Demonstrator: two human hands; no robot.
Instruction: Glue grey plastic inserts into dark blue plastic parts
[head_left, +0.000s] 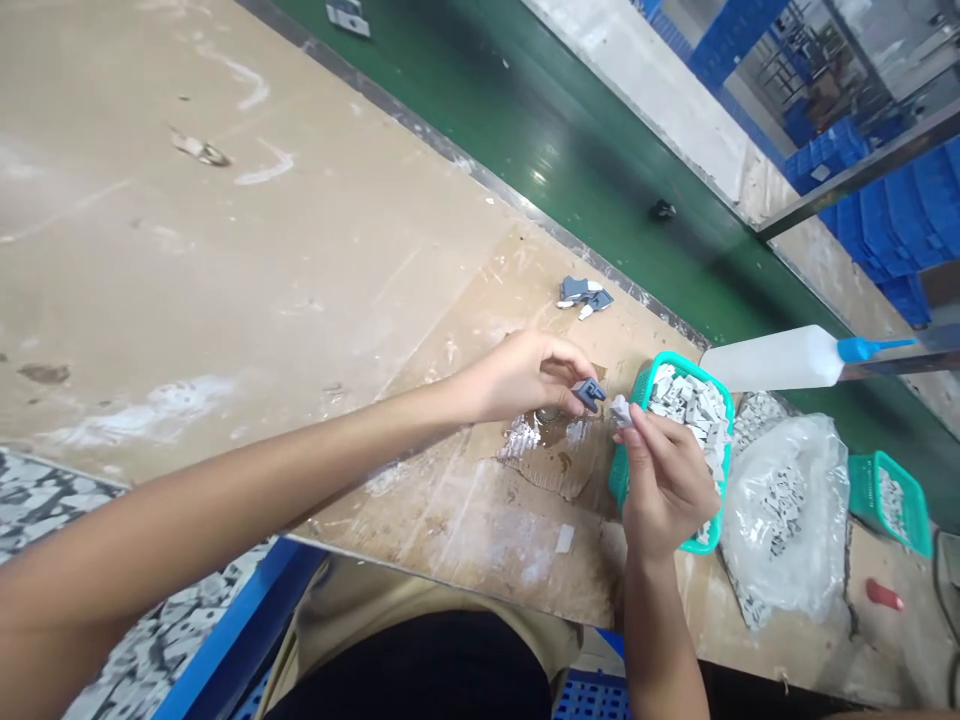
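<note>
Between the fingertips of my left hand [529, 378] is a small dark grey notched part [588, 394]. My right hand [666, 482] pinches a small white piece [621, 410], close to the grey part but apart from it. Behind my right hand stands a teal basket [729, 440] filled with small white and grey pieces. A few grey and white parts [584, 297] lie in a group on the table beyond my left hand. Below my hands, a wet, shiny cardboard patch [559, 460] lies on the table.
A white bottle with a blue nozzle [776, 360] lies behind the basket. To the right are a clear plastic bag of small pieces [787, 510] and a second teal basket [861, 490]. A green conveyor belt [525, 150] runs diagonally behind the table. A red object [884, 594] sits at the lower right.
</note>
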